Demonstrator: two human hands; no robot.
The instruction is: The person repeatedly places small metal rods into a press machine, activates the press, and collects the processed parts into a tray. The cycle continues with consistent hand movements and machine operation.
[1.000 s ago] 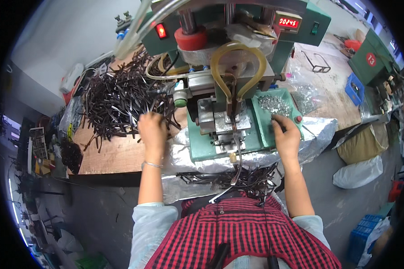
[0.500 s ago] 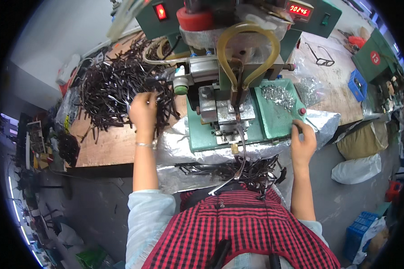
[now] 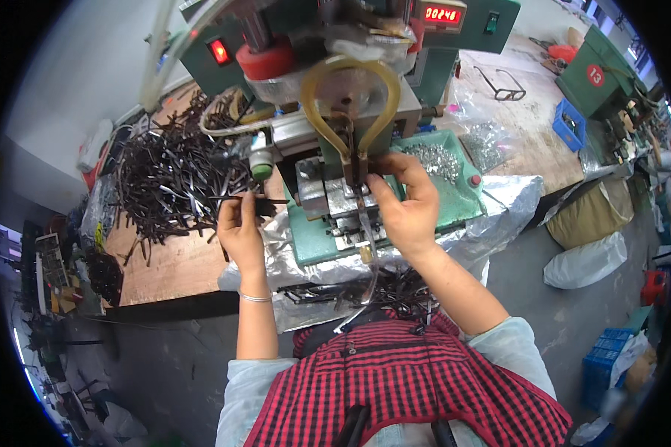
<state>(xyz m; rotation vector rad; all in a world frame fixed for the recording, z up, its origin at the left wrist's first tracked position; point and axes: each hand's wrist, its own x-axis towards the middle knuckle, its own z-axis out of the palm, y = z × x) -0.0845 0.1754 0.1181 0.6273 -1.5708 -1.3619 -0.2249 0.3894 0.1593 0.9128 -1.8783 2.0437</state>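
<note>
My left hand [image 3: 240,232] pinches a thin dark eyeglass temple [image 3: 272,200] lying crosswise in its fingers, just in front of a large pile of similar temples [image 3: 175,175]. My right hand [image 3: 411,200] reaches into the bench machine, its thumb and index finger at the metal fixture [image 3: 339,200] below a looped yellowish tube [image 3: 309,89]. Whatever lies between those fingertips is too small or hidden to make out. Behind that hand, a green tray [image 3: 461,195] holds a heap of small shiny metal parts [image 3: 436,160].
More dark temples [image 3: 395,290] lie on foil at the bench's front edge, close to my apron. Eyeglasses [image 3: 508,94], a bag of small metal parts [image 3: 487,145] and a blue bin [image 3: 569,125] occupy the bench's right side. A green valve knob [image 3: 261,171] juts out near my left hand.
My left hand has drawn back from the pile with a temple in its fingers. My right hand has moved left from the tray's front edge to the fixture. The view has shifted slightly.
</note>
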